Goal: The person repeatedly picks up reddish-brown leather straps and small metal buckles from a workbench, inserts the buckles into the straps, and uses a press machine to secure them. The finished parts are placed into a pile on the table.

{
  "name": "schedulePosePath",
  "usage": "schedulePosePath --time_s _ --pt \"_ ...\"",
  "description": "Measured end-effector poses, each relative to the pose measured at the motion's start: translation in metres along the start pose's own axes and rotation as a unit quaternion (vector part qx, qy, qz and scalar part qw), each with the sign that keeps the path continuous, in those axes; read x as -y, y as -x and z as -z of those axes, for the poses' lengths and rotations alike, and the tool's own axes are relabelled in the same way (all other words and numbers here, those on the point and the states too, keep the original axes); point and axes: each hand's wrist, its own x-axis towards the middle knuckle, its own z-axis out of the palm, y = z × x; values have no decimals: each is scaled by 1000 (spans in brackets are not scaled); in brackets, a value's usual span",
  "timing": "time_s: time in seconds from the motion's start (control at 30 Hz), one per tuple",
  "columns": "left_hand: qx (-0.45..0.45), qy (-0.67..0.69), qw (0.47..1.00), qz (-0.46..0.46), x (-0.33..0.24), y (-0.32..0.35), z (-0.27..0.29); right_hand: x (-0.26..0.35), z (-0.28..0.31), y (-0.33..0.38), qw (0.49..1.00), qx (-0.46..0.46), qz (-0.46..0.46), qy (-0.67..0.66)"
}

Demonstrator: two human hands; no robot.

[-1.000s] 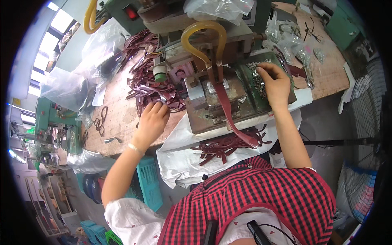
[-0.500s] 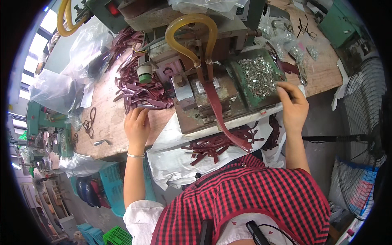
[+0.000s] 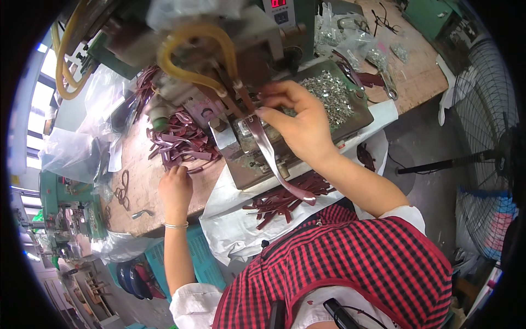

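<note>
A dark red eyeglass temple [image 3: 267, 151] hangs from the bench press [image 3: 241, 104], its curved tip sloping down toward me. My right hand [image 3: 307, 123] is at the press head by the temple's upper end. Its thumb and fingers are pinched together; whatever they hold is too small to make out. My left hand [image 3: 175, 191] has its fingers closed at the near edge of a heap of red temples [image 3: 183, 137], on one temple [image 3: 201, 166] that sticks out to the right. Small shiny metal parts [image 3: 329, 96] lie in a green tray [image 3: 359, 118] right of the press.
More temples [image 3: 285, 200] rest on white cloth [image 3: 216, 225] near my apron. Yellow tubing [image 3: 200, 33] loops above the press. Clear bags [image 3: 71, 156] lie at left; bagged parts and wire-framed glasses [image 3: 385, 23] are far right. A caged fan [image 3: 487, 148] stands at right.
My right hand has moved left from the tray of metal parts to the press head. My left hand's fingers have curled in at the heap's edge. The whole view has shifted.
</note>
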Motion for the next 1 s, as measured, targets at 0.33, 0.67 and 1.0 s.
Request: schedulePosePath --time_s 0.33,0.67,1.0 --pt "79 122 974 176 -15 37 35 32 19 24 992 96 42 70" --pt "-322 198 912 -157 -131 -14 110 -51 132 34 801 -108 139 572" --pt "-338 236 869 -275 -159 -74 90 -44 120 -17 850 -125 173 483"
